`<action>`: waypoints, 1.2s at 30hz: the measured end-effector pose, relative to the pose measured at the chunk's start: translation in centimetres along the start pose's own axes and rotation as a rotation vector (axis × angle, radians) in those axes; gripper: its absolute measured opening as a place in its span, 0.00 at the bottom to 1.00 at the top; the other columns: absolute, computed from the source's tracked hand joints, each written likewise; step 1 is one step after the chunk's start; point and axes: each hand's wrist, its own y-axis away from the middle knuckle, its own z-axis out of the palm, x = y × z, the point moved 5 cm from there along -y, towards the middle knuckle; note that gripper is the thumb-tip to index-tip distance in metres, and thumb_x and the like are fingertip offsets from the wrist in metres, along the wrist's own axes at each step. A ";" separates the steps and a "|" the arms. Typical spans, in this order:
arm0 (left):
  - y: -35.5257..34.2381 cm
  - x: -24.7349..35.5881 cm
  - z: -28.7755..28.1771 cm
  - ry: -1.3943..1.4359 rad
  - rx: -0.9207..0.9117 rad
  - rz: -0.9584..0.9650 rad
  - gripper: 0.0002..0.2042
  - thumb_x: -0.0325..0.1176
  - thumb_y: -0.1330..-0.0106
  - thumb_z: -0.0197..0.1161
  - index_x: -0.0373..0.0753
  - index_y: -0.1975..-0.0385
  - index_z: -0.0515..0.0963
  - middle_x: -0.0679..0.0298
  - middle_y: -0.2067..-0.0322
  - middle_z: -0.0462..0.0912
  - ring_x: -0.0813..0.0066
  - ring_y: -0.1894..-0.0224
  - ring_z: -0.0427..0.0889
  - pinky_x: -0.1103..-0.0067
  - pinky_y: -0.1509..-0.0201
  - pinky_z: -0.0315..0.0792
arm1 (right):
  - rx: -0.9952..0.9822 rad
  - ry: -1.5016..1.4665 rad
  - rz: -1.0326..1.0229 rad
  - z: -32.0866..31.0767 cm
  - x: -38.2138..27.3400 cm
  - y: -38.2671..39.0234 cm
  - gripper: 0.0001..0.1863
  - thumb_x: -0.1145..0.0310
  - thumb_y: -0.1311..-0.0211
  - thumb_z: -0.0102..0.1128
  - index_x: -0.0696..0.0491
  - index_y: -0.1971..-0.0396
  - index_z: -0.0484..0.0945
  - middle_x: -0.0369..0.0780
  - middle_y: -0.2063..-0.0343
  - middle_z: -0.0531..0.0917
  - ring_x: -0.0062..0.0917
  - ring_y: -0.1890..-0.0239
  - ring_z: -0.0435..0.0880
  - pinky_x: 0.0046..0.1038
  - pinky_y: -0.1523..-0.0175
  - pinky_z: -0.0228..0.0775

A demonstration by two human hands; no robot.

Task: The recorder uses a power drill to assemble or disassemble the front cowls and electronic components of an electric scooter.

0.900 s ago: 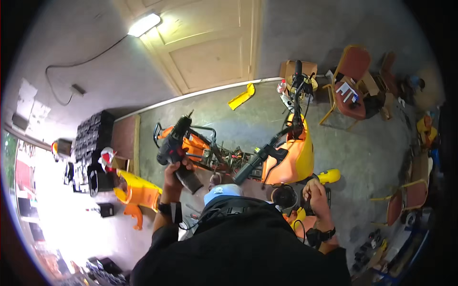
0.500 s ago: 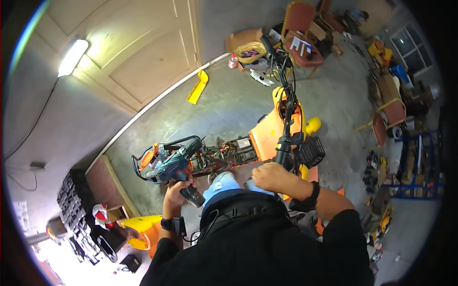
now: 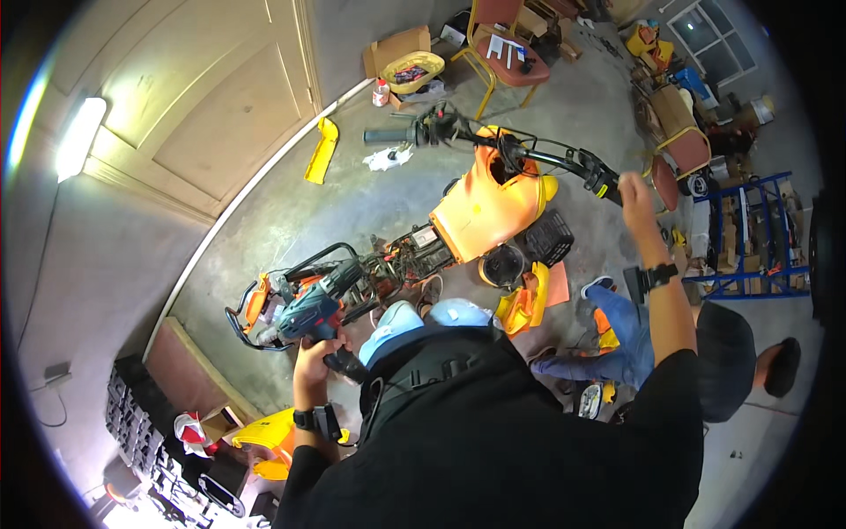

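Observation:
In front of me stands a partly stripped scooter, its orange front panel (image 3: 471, 216) on and its frame (image 3: 379, 273) bare behind. My left hand (image 3: 319, 360) is closed around the handle of a dark green cordless drill (image 3: 310, 309), held over the rear of the frame. At the right end of the handlebar (image 3: 555, 161), my right hand (image 3: 636, 198) is wrapped round the grip. The handlebar's left grip (image 3: 388, 136) points away to the left, with nobody holding it. Cables hang around the bar, and a dark opening shows in the panel below it.
Close on my right, a person (image 3: 727, 361) in jeans bends beside yellow panels (image 3: 529, 300). A black crate (image 3: 548, 238) sits by the front wheel. Farther off are a chair (image 3: 511, 62), a yellow basket (image 3: 412, 72) and a blue rack (image 3: 749, 229). A yellow strip (image 3: 322, 152) lies near the door.
The handlebar has swung round, its right end moving outward and away from me with my right hand. The person on my right has come into view. The drill stays in my left hand.

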 end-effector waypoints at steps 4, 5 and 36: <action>0.9 0.5 -1.4 -0.026 -0.002 -0.030 0.26 0.25 0.55 0.61 0.31 0.50 0.71 0.59 0.71 0.77 0.62 0.69 0.79 0.67 0.59 0.76 | -0.082 -0.163 0.170 0.3 4.0 -4.3 0.18 0.58 0.24 0.49 0.59 0.67 0.74 0.44 0.77 0.75 0.37 0.74 0.74 0.33 0.64 0.67; 1.3 0.7 -1.8 -0.048 0.018 -0.030 0.26 0.25 0.55 0.61 0.32 0.50 0.71 0.59 0.71 0.77 0.62 0.69 0.79 0.67 0.59 0.76 | -0.070 0.013 0.047 0.6 3.7 -4.7 0.19 0.57 0.24 0.48 0.60 0.66 0.74 0.45 0.76 0.76 0.37 0.74 0.75 0.34 0.64 0.68; -5.9 1.4 19.7 -0.540 -0.521 0.262 0.04 0.23 0.36 0.64 0.38 0.64 0.77 0.70 0.70 0.78 0.81 0.65 0.77 0.80 0.59 0.73 | -0.217 -1.918 0.889 15.3 -19.6 13.4 0.14 0.55 0.28 0.59 0.46 0.49 0.77 0.29 0.78 0.67 0.18 0.72 0.67 0.27 0.58 0.64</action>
